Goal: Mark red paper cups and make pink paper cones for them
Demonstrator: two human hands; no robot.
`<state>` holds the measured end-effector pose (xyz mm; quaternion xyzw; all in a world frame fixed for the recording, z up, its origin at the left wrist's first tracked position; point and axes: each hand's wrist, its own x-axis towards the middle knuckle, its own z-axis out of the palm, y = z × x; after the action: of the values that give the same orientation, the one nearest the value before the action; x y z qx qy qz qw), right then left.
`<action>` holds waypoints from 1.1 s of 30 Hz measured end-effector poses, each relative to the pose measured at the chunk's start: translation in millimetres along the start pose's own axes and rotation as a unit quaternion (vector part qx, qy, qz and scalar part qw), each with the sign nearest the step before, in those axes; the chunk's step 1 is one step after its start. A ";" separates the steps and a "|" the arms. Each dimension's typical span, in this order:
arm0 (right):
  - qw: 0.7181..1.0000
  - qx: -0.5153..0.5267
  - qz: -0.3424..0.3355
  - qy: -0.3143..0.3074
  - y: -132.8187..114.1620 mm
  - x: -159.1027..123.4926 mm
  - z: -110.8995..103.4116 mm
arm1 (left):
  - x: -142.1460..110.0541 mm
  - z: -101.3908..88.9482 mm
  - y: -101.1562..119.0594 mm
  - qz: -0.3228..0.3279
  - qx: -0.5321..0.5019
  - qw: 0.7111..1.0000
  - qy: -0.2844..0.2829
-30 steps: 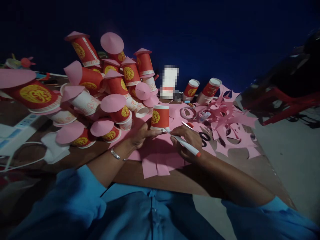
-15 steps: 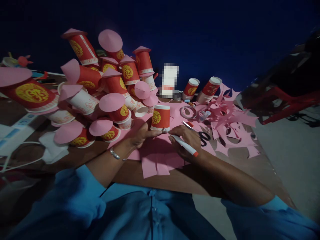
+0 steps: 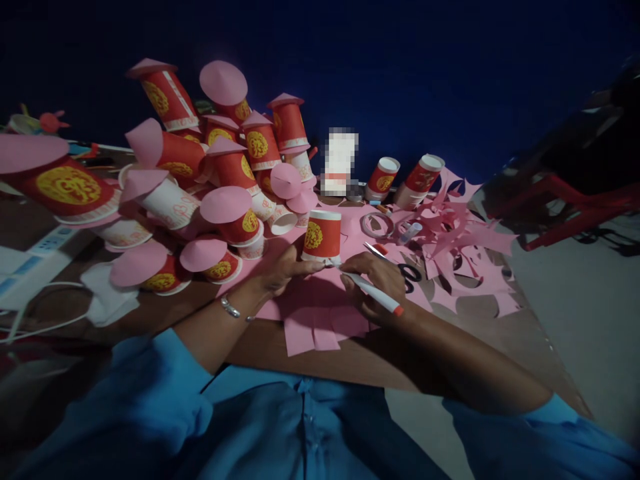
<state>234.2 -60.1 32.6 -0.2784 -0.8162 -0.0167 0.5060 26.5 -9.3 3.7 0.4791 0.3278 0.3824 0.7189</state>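
Note:
A red paper cup (image 3: pixel 323 235) with a yellow emblem and a white band at its top is in the middle. My left hand (image 3: pixel 286 270) grips it low down, the thumb lying along its bottom edge; the other fingers are mostly hidden. My right hand (image 3: pixel 374 283) is closed around a white marker (image 3: pixel 375 294) with a red end. The marker's tip end points at the cup's lower edge, near my left thumb. Pink paper sheets (image 3: pixel 320 327) lie beneath both hands. Black-handled scissors (image 3: pixel 411 277) rest just beyond my right hand.
Several red cups with pink cone hats (image 3: pixel 233 207) are heaped at the left. Two hatless cups (image 3: pixel 383 179) stand at the back. Pink cut-out scraps (image 3: pixel 450 233), a tape roll (image 3: pixel 377 225) and a small clear bottle (image 3: pixel 410 232) lie at right. A white power strip (image 3: pixel 43 250) is far left.
The marker's red end has shifted slightly to the right with my right hand. My left hand stays on the cup. The whole view has drifted a little.

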 end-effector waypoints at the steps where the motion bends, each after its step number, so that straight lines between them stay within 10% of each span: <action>1: 1.000 0.000 -0.002 0.000 0.1 0.7 -0.2 | -0.2 0.4 0.5 0.000 -0.002 1.000 0.002; 33: 0.999 -0.046 -0.015 0.011 3.3 -0.8 4.3 | -1.1 4.8 3.9 -0.005 -0.048 0.999 -0.014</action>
<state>232.6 -56.3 29.0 -0.2891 -0.8132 -0.0650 0.5009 29.1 -11.4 9.1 0.4478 0.3008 0.3874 0.7476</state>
